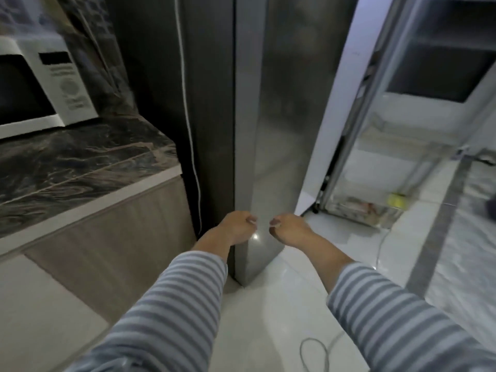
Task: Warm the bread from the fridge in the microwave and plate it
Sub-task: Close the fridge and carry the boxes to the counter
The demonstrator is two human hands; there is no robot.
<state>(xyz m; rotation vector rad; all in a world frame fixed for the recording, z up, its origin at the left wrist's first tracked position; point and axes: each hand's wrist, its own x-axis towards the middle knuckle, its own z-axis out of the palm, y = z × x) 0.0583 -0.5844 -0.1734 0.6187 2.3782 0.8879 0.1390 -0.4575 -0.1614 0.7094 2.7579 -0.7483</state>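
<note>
My left hand [236, 228] and my right hand [289, 229] are held out side by side, low in front of the grey steel fridge [268, 108]. Both have their fingers curled in and hold nothing. The hands are a small gap apart and close to the fridge's front corner. On the right the fridge stands open, showing its white inside [389, 157] with shelves and a yellow item [397, 201] low down. No bread is visible. A white microwave [61, 84] sits at the far left on the counter with its door closed.
A dark marble counter [80, 162] runs along the left over a wooden cabinet front [128, 232]. A white cord [188, 103] hangs down the dark panel beside the fridge. A grey cable loop [314, 353] lies on the white tiled floor [268, 318].
</note>
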